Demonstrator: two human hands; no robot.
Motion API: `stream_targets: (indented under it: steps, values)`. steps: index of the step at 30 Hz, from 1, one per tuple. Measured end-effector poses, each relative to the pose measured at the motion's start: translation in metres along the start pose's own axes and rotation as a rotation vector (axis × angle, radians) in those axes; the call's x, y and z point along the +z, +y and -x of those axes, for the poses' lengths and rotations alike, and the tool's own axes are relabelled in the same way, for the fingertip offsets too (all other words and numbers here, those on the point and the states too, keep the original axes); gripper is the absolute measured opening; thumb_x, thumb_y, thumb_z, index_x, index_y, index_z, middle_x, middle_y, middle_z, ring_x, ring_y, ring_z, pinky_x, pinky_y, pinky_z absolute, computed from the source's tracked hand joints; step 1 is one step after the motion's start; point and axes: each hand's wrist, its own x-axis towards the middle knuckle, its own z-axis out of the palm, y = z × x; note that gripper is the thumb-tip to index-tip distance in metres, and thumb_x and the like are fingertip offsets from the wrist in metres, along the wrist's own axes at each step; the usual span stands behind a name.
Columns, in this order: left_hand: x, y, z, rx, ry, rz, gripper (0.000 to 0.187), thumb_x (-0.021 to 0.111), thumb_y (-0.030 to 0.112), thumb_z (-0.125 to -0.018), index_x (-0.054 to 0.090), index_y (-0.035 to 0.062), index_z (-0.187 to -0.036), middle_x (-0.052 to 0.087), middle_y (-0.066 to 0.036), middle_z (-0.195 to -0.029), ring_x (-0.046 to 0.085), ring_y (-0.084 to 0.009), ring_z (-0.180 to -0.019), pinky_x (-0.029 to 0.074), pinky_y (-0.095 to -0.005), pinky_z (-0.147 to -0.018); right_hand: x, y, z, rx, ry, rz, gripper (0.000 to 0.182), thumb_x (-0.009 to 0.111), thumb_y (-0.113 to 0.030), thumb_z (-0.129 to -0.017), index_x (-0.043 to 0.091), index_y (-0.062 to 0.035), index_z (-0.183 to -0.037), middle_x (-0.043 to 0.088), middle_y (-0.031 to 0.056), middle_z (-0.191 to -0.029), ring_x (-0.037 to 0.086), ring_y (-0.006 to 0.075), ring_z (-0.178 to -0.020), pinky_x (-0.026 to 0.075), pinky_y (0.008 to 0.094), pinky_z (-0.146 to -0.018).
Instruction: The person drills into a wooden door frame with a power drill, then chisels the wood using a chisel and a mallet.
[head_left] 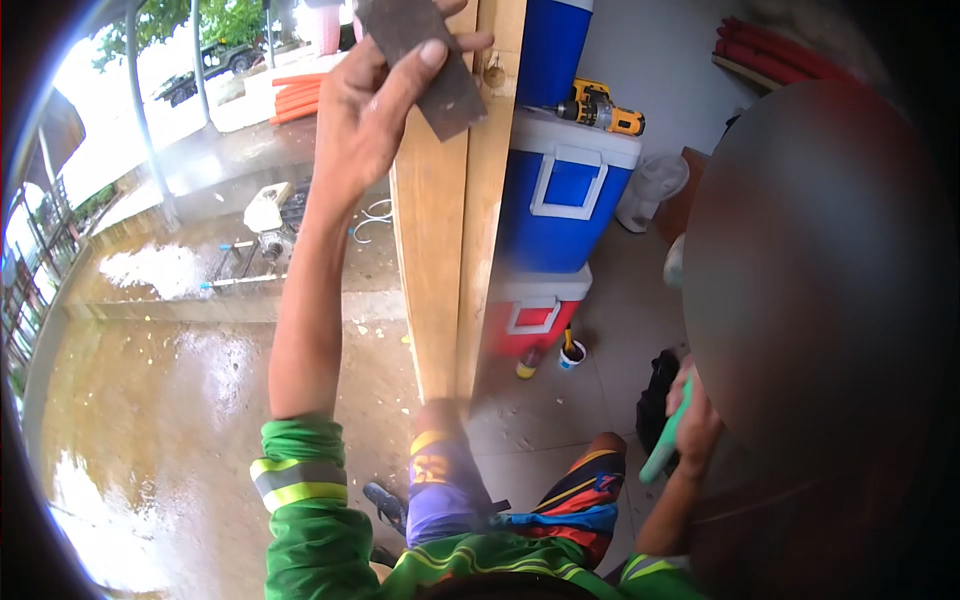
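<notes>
My left hand [368,125] is raised at the top, with its thumb pressed on a dark, flat rectangular piece [425,65]. The piece lies over the face of an upright wooden post or frame [435,250]; whether it touches the wood is not clear. Near a knot in the wood, the fingertips reach past the piece. Lower right, my right hand [698,430] is closed around a light green, elongated object [664,440]. A large blurred dark shape partly covers the view beside that hand.
A yellow-black drill [603,112] lies on a blue cooler [565,200], stacked on a red cooler [535,325]. A small pot [571,355] with a brush and a bottle [527,365] stand on the floor. Left of the frame are a wet floor, a step and a machine [270,225].
</notes>
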Motion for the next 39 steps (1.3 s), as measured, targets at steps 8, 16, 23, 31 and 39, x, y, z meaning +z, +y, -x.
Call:
stream_targets:
  steps: [8,16,23,31,39]
  values:
    - [0.02,-0.031,-0.015,0.113,0.06,0.018,0.035,0.053,0.023,-0.108,0.058,0.0,-0.135,0.07,-0.008,-0.102,0.071,-0.0157,-0.087,0.058,-0.0323,-0.08,0.001,0.101,0.077,0.397,-0.157,-0.129,0.07,0.048,-0.013,-0.103,0.017,-0.0099,-0.165,0.047,0.0009,-0.076,0.044,0.0062,-0.053,0.039,0.0228,-0.044]
    - [0.038,-0.007,-0.042,-0.084,0.215,0.287,0.022,0.052,0.012,-0.102,0.054,0.0069,-0.124,0.053,0.002,-0.095,0.05,-0.007,-0.077,0.043,-0.0218,-0.073,-0.005,0.094,0.063,0.301,-0.13,-0.131,0.067,0.046,-0.018,-0.106,0.017,-0.0138,-0.166,0.046,0.0003,-0.073,0.041,0.0057,-0.051,0.037,0.0223,-0.042]
    - [0.059,-0.018,-0.049,0.061,0.082,0.151,0.018,0.063,0.021,-0.102,0.059,0.004,-0.101,0.055,0.004,-0.079,0.052,-0.0082,-0.076,0.045,-0.0262,-0.067,0.0,0.089,0.064,0.353,-0.106,-0.093,0.069,0.045,-0.014,-0.102,0.016,-0.0041,-0.164,0.046,0.0015,-0.071,0.04,0.0059,-0.049,0.035,0.023,-0.041]
    - [0.123,-0.062,-0.015,0.675,0.006,-0.8,0.02,0.062,0.016,-0.086,0.068,0.0177,-0.105,0.056,-0.003,-0.092,0.054,-0.0231,-0.092,0.04,-0.0359,-0.083,-0.013,0.087,0.062,0.362,-0.091,-0.003,0.069,0.047,-0.017,-0.103,0.017,-0.0113,-0.165,0.048,0.0019,-0.075,0.041,0.0071,-0.049,0.037,0.0232,-0.041]
    - [0.115,-0.084,-0.02,0.712,0.121,-0.65,0.021,0.076,0.03,-0.077,0.063,0.0154,-0.084,0.055,-0.001,-0.081,0.052,-0.0221,-0.079,0.039,-0.0364,-0.072,-0.013,0.071,0.056,0.387,-0.03,0.112,0.071,0.048,-0.017,-0.102,0.016,-0.0117,-0.166,0.048,0.0017,-0.071,0.043,0.008,-0.049,0.039,0.0246,-0.042]
